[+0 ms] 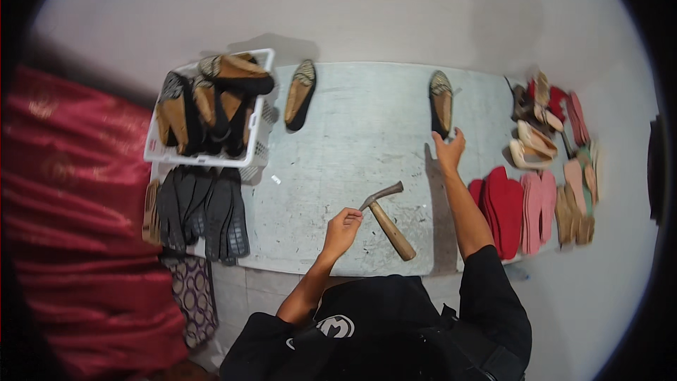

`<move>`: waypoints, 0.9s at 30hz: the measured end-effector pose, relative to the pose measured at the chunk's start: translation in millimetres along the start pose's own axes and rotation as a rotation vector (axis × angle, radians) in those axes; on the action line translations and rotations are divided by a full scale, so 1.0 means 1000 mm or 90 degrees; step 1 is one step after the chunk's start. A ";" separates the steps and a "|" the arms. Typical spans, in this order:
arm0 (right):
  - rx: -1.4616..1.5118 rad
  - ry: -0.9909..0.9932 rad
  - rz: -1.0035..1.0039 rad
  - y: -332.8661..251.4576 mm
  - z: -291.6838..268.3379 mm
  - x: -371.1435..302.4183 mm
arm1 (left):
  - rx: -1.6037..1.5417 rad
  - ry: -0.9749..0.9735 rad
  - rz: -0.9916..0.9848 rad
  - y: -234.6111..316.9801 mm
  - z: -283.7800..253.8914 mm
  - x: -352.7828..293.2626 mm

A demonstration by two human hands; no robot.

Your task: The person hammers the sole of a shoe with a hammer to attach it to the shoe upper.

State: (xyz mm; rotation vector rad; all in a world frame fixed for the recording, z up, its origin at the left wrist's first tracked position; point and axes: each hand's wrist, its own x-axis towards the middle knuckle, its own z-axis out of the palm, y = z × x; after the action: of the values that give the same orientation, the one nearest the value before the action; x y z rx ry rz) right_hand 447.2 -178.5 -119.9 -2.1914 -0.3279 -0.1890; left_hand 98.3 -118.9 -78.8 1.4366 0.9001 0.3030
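A black flat shoe with a patterned toe and tan insole (441, 102) rests near the table's far edge. My right hand (450, 152) reaches to its heel, thumb and forefinger spread at either side in a V. Closer to me, a hammer (392, 231) with a wooden handle and a dark metal head lies on the table. The closed fingers of my left hand (343, 231) pinch the thin end of its head. A similar shoe (301, 95) sits farther left, beside the basket.
A white plastic basket (257, 127) full of similar shoes occupies the back left. Dark soles (204, 212) lie before it. At the right are red soles (502, 208), pink soles (538, 208), tan pieces (572, 219) and cream shoes (532, 148). A red curtain (84, 226) hangs left.
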 end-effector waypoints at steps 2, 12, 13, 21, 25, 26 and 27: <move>-0.030 -0.058 0.021 -0.003 0.008 0.015 | 0.002 0.049 -0.003 0.002 0.005 0.000; 0.059 -0.004 0.029 0.001 0.033 0.025 | -0.007 0.158 0.001 -0.014 0.005 -0.005; 0.033 -0.003 0.034 -0.002 0.035 0.024 | 0.000 0.166 -0.011 -0.014 0.003 -0.007; 0.165 0.053 0.003 -0.010 0.043 0.024 | -0.030 0.182 0.004 -0.018 0.001 -0.010; 0.164 0.045 0.018 -0.013 0.035 0.025 | -0.014 0.189 0.001 -0.019 -0.001 -0.014; 0.164 0.042 0.014 -0.013 0.032 0.025 | -0.005 0.189 -0.003 -0.018 -0.002 -0.016; 0.188 0.028 0.047 -0.012 0.029 0.026 | -0.009 0.192 -0.002 -0.018 -0.003 -0.017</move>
State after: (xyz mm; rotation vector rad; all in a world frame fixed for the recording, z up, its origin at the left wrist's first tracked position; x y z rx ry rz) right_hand 468.5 -144.2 -121.1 -1.9011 -0.2337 -0.1372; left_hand 78.8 -131.0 -89.5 1.3980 1.1405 0.5317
